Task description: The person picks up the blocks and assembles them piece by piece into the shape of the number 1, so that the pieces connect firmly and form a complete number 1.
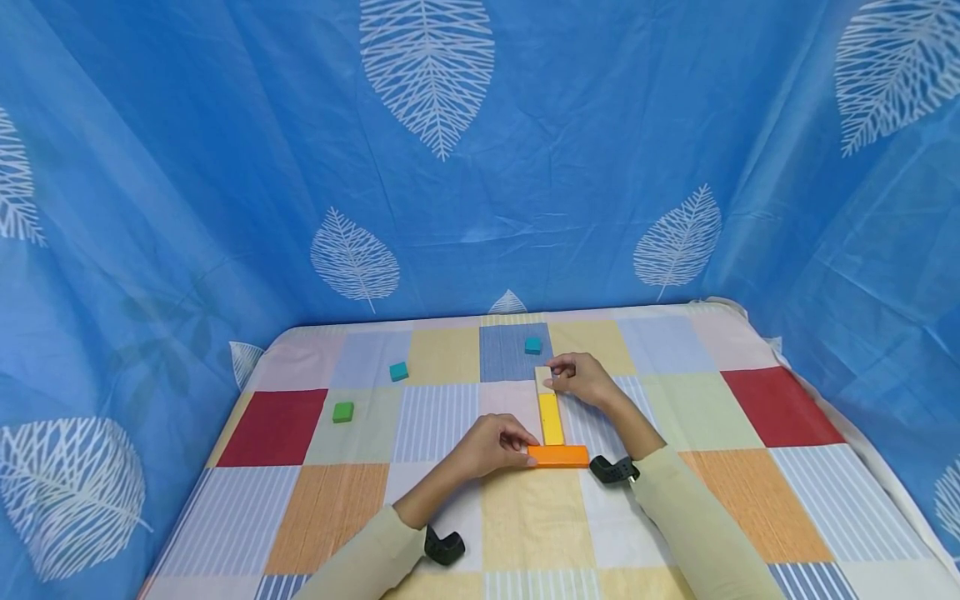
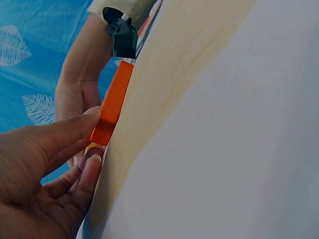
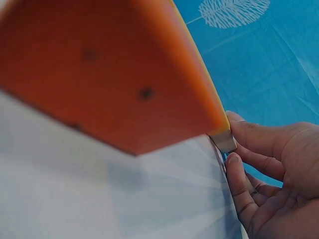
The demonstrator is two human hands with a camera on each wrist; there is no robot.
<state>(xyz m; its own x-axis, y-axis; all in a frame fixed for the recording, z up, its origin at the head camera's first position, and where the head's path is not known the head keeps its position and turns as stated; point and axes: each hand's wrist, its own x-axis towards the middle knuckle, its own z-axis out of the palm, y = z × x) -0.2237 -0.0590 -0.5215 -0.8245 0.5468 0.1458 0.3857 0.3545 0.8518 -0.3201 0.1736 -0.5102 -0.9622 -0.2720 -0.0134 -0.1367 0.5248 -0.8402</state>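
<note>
An orange block [image 1: 558, 457] lies crosswise on the patchwork cloth. From its back edge a yellow block [image 1: 551, 419] runs away from the person, with a beige block [image 1: 543, 377] in line at its far end. My left hand [image 1: 487, 447] pinches the left end of the orange block, its thumb on the near side in the left wrist view. My right hand [image 1: 587, 381] holds the beige block between thumb and fingers, reaching in from the right. Close up in the right wrist view, the orange block [image 3: 99, 74] covers much of the scene.
Two teal blocks lie farther back, one teal block [image 1: 533, 346] behind the beige one and another teal block [image 1: 398, 372] to its left. A green block [image 1: 342, 412] sits at the left. Blue leaf-print curtains [image 1: 510, 167] enclose the cloth-covered surface [image 1: 435, 425]. Both wrists carry black devices.
</note>
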